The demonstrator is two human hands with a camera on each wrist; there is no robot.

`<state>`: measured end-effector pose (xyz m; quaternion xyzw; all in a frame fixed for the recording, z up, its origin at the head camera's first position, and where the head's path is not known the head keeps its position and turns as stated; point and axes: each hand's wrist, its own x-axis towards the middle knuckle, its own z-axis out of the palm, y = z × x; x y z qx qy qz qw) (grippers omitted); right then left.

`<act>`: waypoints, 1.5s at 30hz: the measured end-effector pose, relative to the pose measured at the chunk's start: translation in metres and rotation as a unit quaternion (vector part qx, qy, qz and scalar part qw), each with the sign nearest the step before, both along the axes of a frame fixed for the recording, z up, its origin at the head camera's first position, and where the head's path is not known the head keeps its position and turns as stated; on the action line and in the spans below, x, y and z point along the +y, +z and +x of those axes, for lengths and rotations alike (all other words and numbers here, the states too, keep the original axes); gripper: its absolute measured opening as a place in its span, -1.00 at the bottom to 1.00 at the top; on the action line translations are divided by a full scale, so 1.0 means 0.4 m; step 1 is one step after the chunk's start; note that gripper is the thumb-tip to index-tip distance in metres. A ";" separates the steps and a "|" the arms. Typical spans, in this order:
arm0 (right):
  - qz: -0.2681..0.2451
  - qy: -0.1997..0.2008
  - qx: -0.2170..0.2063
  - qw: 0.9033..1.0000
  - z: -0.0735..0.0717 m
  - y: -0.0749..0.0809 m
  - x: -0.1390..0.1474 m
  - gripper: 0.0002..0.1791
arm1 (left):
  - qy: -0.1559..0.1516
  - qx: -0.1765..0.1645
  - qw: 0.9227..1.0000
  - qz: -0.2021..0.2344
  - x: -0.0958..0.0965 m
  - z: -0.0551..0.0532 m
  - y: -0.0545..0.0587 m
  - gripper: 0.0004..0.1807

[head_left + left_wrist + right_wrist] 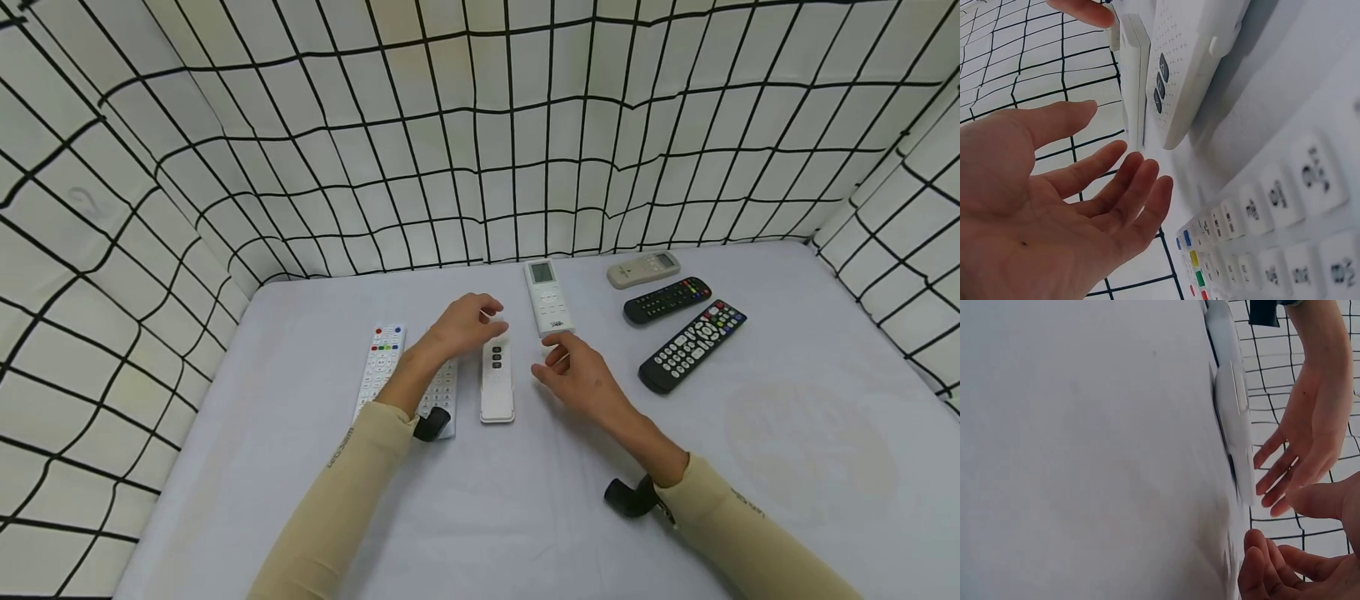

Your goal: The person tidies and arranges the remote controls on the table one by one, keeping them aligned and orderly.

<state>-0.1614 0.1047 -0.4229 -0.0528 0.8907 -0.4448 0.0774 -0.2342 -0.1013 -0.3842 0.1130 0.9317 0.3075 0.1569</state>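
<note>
My left hand (461, 325) hovers just past the far end of a slim white remote control (497, 396) with three dark buttons. Its fingers are loosely bent and hold nothing, as the left wrist view also shows. Close to the near end of a white air-conditioner remote (550, 300) with a small screen is my right hand (585, 379). The thumb and fingers there are apart, with nothing between them. Under and beside the left forearm lie two white multi-button remotes, one further left (381, 354) and one partly hidden by the wrist (444, 392).
On the right side of the white-covered table (525, 517) lie a beige remote with a screen (643, 270), a black remote (667, 301) and a larger black remote with white buttons (692, 347). Black netting (480, 108) over white walls bounds the back and sides.
</note>
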 end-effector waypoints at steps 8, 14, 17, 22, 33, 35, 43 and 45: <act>0.003 -0.037 0.037 0.999 -0.037 -0.005 0.030 -0.48 | 0.016 0.038 0.999 0.029 0.007 -0.014 -0.014 -0.53; 0.018 -0.054 0.034 0.998 -0.061 -0.010 0.036 -0.43 | 0.037 0.038 0.998 0.036 0.017 -0.023 -0.020 -0.54; 0.030 -0.058 0.015 0.998 -0.073 -0.011 0.036 -0.36 | 0.041 0.033 0.998 0.033 0.022 -0.024 -0.019 -0.53; 0.048 -0.063 -0.006 0.997 -0.094 -0.009 0.036 -0.25 | 0.047 0.029 0.998 0.027 0.023 -0.027 -0.019 -0.52; 0.090 -0.074 -0.030 0.993 -0.133 -0.005 0.030 -0.08 | 0.049 0.007 0.998 0.026 0.020 -0.038 -0.028 -0.49; 0.106 -0.073 -0.031 0.991 -0.137 -0.006 0.027 -0.05 | 0.047 0.005 0.999 0.021 0.020 -0.040 -0.031 -0.48; 0.163 -0.074 -0.001 0.984 -0.147 -0.013 0.013 -0.12 | 0.033 0.001 0.999 0.003 0.017 -0.043 -0.035 -0.44; 0.168 -0.072 0.000 0.983 -0.147 -0.013 0.012 -0.18 | 0.026 0.000 1.000 -0.005 0.017 -0.044 -0.036 -0.42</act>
